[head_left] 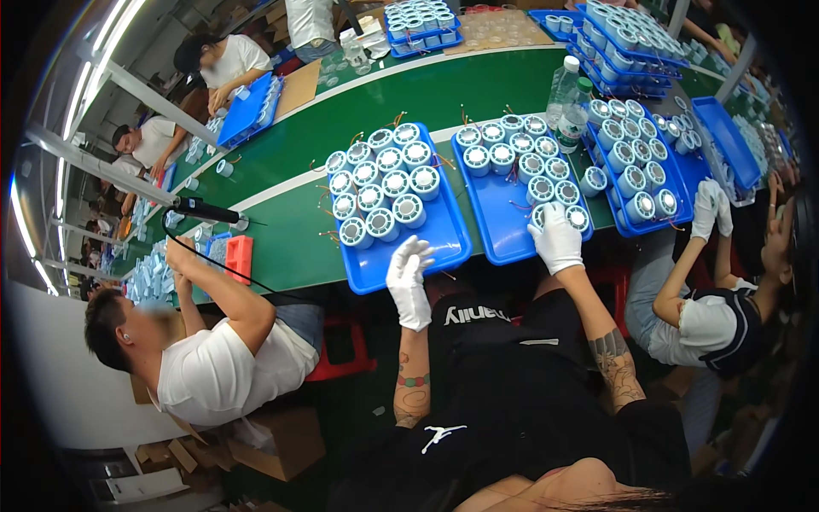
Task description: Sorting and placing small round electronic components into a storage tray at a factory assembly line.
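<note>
Green worktop (294,243): round pale-blue cans (541,189) are best held softly; white-gloved left hand (409,286) emptied, white-gloved right hand (560,242), grip hidden, can't tell.

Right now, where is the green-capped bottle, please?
In the head view, the green-capped bottle stands right of centre beside another bottle, near the far corner of the blue tray by the right hand.

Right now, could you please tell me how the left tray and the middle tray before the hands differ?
The left tray shows bare floor along its right side and near end; the middle tray shows it mainly on its left. The right hand reaches over cylinders at the middle tray's near end, while the left hand is open by the left tray's near edge. Both trays are blue and hold upright pale-blue cylinders.
</note>
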Demonstrator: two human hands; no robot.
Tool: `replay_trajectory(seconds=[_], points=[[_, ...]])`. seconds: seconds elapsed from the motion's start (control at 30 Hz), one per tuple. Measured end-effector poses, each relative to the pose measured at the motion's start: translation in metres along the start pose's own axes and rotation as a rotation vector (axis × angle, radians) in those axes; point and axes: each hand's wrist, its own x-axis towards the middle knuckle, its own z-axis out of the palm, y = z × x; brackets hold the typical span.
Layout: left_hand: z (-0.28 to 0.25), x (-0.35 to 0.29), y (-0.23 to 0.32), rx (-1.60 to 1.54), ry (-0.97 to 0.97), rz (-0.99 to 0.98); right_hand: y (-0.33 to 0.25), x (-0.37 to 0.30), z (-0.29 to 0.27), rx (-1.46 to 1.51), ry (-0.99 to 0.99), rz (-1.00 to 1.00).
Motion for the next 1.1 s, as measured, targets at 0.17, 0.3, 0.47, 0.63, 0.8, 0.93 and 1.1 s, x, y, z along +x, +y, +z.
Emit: replay_trajectory(seconds=[0.17,0.3,0.47,0.63,0.8,0.93,1.1], points=[[0.023,-0.032,-0.012,0.038,-0.086,-0.099,-0.007,-0.007,-0.011,0.305,-0.016,-0.037],[0.052,-0.037,0.000,0.098,-0.269,-0.386,-0.018,-0.005,-0.083,0.560,0.024,-0.229],[0.075,-0.017,-0.007,0.243,-0.774,-0.694,-0.042,0.008,-0.144,0.634,-0.656,-0.862],[0.066,-0.023,-0.030,-0.464,-0.678,-0.897,-0.016,0.017,-0.139,1.301,-0.221,-0.314],[0.075,-0.032,-0.046,-0.801,-0.534,-0.841,-0.012,-0.017,-0.132,2.010,-0.396,-0.013],[0.085,-0.037,-0.060,-0.968,-0.350,-0.736,-0.039,-0.042,-0.135,1.627,-0.275,0.197],[0.096,-0.049,-0.065,-1.039,-0.418,-0.706,-0.045,-0.056,-0.111,1.448,-0.110,-0.009]])
